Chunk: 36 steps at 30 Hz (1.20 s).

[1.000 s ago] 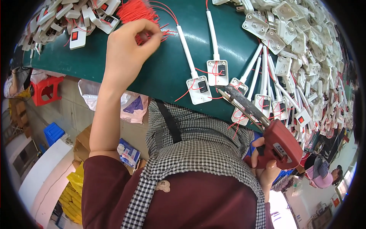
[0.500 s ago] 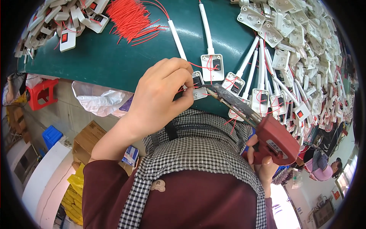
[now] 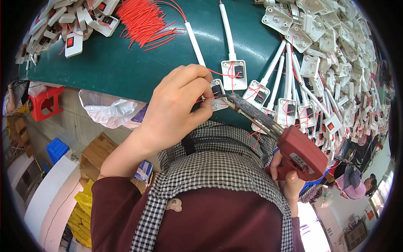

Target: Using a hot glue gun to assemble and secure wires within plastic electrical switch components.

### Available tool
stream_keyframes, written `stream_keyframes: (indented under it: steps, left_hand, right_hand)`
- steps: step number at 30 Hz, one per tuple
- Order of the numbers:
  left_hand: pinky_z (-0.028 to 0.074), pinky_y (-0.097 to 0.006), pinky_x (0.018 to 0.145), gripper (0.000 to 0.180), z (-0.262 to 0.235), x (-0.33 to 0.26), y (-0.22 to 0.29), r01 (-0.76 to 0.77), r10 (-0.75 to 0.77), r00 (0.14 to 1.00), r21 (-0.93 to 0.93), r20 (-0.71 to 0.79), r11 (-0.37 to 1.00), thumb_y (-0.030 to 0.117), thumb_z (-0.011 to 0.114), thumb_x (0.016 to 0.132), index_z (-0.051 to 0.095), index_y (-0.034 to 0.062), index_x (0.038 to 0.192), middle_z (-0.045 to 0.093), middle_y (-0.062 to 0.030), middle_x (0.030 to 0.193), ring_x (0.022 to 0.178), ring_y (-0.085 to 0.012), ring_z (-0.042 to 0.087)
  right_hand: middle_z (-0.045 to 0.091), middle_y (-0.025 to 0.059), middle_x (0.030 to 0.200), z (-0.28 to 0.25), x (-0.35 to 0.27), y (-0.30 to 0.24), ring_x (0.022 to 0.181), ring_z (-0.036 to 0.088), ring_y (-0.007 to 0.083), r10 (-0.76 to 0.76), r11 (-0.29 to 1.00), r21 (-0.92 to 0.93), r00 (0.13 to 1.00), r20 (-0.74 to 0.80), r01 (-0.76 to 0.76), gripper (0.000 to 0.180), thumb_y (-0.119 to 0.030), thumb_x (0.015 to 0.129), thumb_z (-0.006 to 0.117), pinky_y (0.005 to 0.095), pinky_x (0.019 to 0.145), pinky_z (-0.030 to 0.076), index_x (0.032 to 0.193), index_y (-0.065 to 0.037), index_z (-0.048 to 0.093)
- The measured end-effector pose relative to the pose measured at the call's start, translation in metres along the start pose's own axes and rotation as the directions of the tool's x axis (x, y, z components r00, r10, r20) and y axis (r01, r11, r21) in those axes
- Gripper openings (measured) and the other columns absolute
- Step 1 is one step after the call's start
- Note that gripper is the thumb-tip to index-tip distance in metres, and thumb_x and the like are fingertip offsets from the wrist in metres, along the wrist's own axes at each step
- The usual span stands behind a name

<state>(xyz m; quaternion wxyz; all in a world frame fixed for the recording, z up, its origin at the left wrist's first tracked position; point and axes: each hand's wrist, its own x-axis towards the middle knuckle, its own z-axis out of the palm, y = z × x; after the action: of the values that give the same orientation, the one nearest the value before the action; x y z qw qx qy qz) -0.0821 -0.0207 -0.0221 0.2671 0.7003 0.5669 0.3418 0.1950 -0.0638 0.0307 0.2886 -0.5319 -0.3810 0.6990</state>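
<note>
A red-bodied soldering gun (image 3: 304, 153) is gripped in my right hand (image 3: 292, 187), with its long tip pointing up and left. Its tip meets the black switch inside a small white plastic housing (image 3: 219, 105), or is very close to it. With thumb and fingers pinched, my left hand (image 3: 174, 107) holds a thin red wire (image 3: 199, 100) at that same housing and partly covers it. Just to the right lies another open white housing (image 3: 228, 82) with a white tube, a black switch and red wires.
A bundle of cut red wires (image 3: 142, 21) lies at the far side of the green table (image 3: 96, 63). White switch housings (image 3: 73, 44) are heaped at far left. Several wired housings (image 3: 286, 110) and a large pile of white shells (image 3: 310, 31) fill the right.
The soldering gun has shifted slightly left, its tip moving further in over the switch by my left fingertips. My left hand has barely moved.
</note>
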Motion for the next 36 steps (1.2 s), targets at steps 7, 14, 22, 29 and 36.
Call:
stream_keyframes:
  steps: [7, 14, 22, 29, 36]
  left_hand:
    - [0.047, -0.030, 0.070, 0.019, 0.000, 0.000, -0.001, 0.007, -0.006, 1.000, -0.021, 0.007, 1.000, -0.007, 0.063, 0.061, 0.052, 0.0017, 0.074, 0.058, -0.0079, 0.092, 0.081, -0.0224, 0.059]
    - [0.047, -0.029, 0.070, 0.018, 0.000, -0.001, 0.001, 0.034, -0.033, 0.999, -0.041, 0.019, 0.999, -0.007, 0.063, 0.061, 0.053, 0.0016, 0.074, 0.058, -0.0080, 0.092, 0.081, -0.0221, 0.058]
    - [0.047, -0.030, 0.070, 0.018, 0.000, -0.001, 0.002, 0.033, -0.032, 0.999, -0.029, 0.029, 0.999, -0.006, 0.063, 0.061, 0.053, 0.0016, 0.074, 0.058, -0.0080, 0.092, 0.081, -0.0223, 0.058]
    - [0.048, -0.030, 0.072, 0.016, -0.003, 0.000, 0.004, 0.027, -0.026, 0.999, -0.022, 0.044, 0.999, -0.006, 0.065, 0.065, 0.058, 0.0012, 0.077, 0.062, -0.0092, 0.095, 0.084, -0.0236, 0.061]
    - [0.049, -0.034, 0.080, 0.021, -0.035, 0.029, -0.018, -0.299, 0.275, 0.952, 0.207, 0.136, 0.932, -0.003, 0.061, 0.070, 0.063, 0.0013, 0.091, 0.063, -0.0105, 0.098, 0.094, -0.0268, 0.060]
  right_hand:
    - [0.056, 0.0107, 0.086, -0.004, -0.001, 0.005, 0.057, 0.049, 0.0126, 0.006, 1.000, -0.012, 1.000, -0.010, -0.006, 0.074, -0.052, 0.075, 0.069, 0.0244, 0.052, 0.039, 0.119, 0.004, 0.046]
    - [0.059, 0.0204, 0.101, 0.000, 0.001, 0.000, 0.054, 0.050, 0.0127, -0.027, 1.000, -0.012, 0.999, -0.038, 0.026, 0.080, -0.055, 0.074, 0.068, 0.0232, 0.050, 0.042, 0.123, 0.004, 0.044]
    - [0.058, 0.0238, 0.104, -0.005, -0.001, 0.003, 0.052, 0.050, 0.0136, -0.069, 0.998, 0.004, 0.993, -0.092, 0.069, 0.085, -0.056, 0.073, 0.069, 0.0222, 0.047, 0.042, 0.125, 0.005, 0.041]
    - [0.056, 0.0185, 0.098, -0.006, -0.001, 0.007, 0.046, 0.045, 0.0094, -0.264, 0.963, -0.001, 0.951, -0.163, 0.268, 0.080, -0.053, 0.080, 0.064, 0.0189, 0.038, 0.033, 0.125, 0.006, 0.034]
    - [0.056, 0.0160, 0.097, -0.017, -0.006, 0.015, 0.045, 0.043, 0.0086, -0.423, 0.898, 0.006, 0.869, -0.257, 0.439, 0.073, -0.052, 0.084, 0.058, 0.0192, 0.040, 0.030, 0.121, 0.008, 0.036]
